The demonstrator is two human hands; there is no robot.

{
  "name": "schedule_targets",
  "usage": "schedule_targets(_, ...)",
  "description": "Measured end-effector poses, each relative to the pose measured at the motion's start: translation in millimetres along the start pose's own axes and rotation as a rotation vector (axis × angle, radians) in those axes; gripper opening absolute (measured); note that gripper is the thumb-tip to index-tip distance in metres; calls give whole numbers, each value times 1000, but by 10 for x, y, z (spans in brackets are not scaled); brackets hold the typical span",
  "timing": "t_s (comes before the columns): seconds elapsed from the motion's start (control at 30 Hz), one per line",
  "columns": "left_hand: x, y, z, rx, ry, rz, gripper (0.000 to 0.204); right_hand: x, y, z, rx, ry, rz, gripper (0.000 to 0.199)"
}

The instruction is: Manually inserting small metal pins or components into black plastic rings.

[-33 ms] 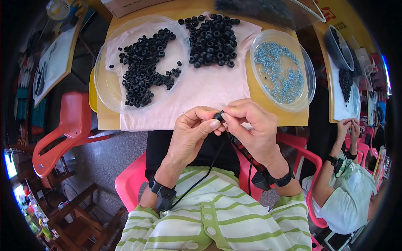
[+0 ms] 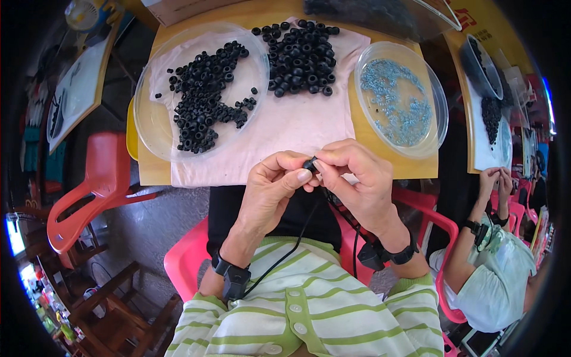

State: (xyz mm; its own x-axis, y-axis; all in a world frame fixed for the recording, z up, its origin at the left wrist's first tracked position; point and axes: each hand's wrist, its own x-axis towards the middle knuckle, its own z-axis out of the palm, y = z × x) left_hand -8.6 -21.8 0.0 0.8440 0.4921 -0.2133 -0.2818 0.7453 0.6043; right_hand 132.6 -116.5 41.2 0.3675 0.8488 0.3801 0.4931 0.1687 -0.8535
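Note:
My left hand [image 2: 275, 184] pinches a small black rounded piece [image 2: 308, 165] between thumb and fingers, just in front of the table edge. The fingertips of my right hand [image 2: 360, 178] close on the same piece from its upper right. Whatever else they may grip there is hidden. The piece resembles the larger black rounded parts with holes [image 2: 300, 56] heaped on the pink cloth [image 2: 297, 134]. To their left, a shallow clear tray [image 2: 144, 128] holds many smaller black ring-like parts [image 2: 199, 104]. A clear tray [image 2: 439, 119] on the right contains tiny blue-grey pieces [image 2: 398, 98].
A cardboard box [image 2: 184, 9] and a clear bin [image 2: 380, 18] stand at the table's back. An orange chair [image 2: 98, 172] is at left. On the right, another person [image 2: 493, 268] sits at a second table [image 2: 476, 131]. Black cables run from my wrist devices.

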Motion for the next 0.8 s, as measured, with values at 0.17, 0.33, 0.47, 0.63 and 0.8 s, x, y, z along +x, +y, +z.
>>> schedule_targets(0.17, 3, 29, 0, -17, 41, -44, 6, -11, -20, 37, 16, 22, 35, 26)
schedule_targets(0.33, -13, 79, 103, -38, 92, -80, 7, -24, -5, 57, -58, 40, -1, 30)
schedule_targets(0.47, -12, 63, 72, -65, 88, -89, 9, -35, 33, 65, -125, 54, -53, 31)
schedule_targets(0.63, -18, 46, 91, -25, 108, -75, 10, -34, 72, 86, -155, 79, -105, 31)
schedule_targets(0.8, -18, 13, 55, 1, 116, -70, 10, -48, 95, 112, -217, 86, -177, 27)
